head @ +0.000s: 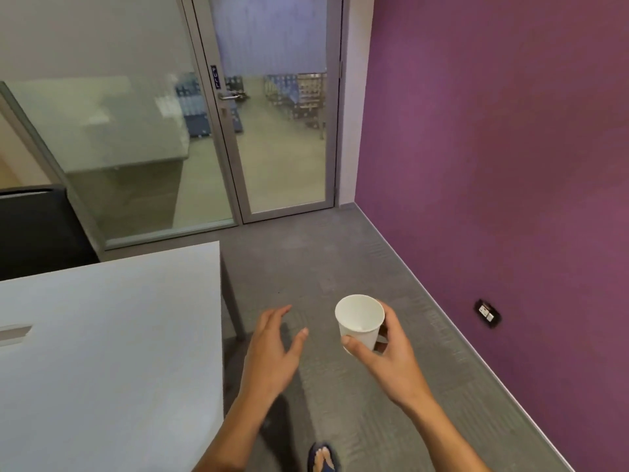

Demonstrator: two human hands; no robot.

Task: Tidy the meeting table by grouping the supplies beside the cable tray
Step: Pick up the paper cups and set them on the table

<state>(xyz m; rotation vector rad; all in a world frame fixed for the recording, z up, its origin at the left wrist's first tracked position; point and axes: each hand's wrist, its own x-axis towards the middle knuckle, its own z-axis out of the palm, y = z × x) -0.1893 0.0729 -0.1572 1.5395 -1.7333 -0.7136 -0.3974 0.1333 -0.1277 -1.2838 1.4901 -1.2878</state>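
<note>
My right hand (388, 352) grips a white paper cup (360, 318), upright and empty inside, held over the grey carpet to the right of the table. My left hand (272, 352) hovers open beside it with fingers spread, holding nothing, just off the table's right edge. The white meeting table (112, 352) fills the lower left. A grey slot (15, 333) in the tabletop shows at the far left edge; it looks like the cable tray opening.
A black chair back (37, 229) stands behind the table at left. A glass door (279, 131) and glass partition are ahead. The purple wall (493, 165) at right carries a socket (488, 313) near the floor. My foot in a sandal (323, 458) is on the carpet.
</note>
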